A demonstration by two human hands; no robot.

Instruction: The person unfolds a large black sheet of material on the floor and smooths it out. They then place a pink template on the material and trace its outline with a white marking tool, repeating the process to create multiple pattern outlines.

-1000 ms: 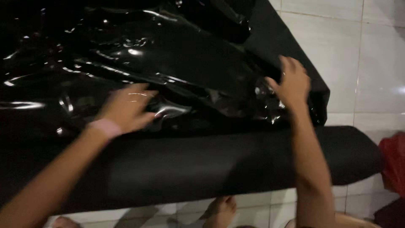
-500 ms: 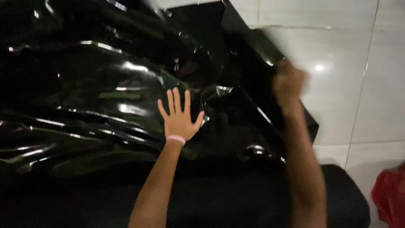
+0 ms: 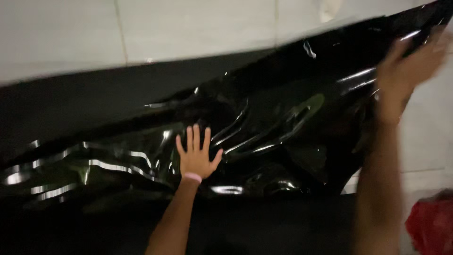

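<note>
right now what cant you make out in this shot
- Right hand, head view: motion-blurred, so its grip on the glossy black sheet is unclear.
- Red thing: cut off by the right edge, blurred.
- Lower black surface: too dark to tell.
- Left hand lies flat, fingers spread.

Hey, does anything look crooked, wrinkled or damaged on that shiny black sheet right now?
The glossy black plastic sheet is not lying flat: creases and ridges bunch around the left hand, pressed open on it. The right hand, blurred, is at the sheet's raised far corner. No tear or spill shows. A red object sits at the lower right on the white tiled floor.
</note>
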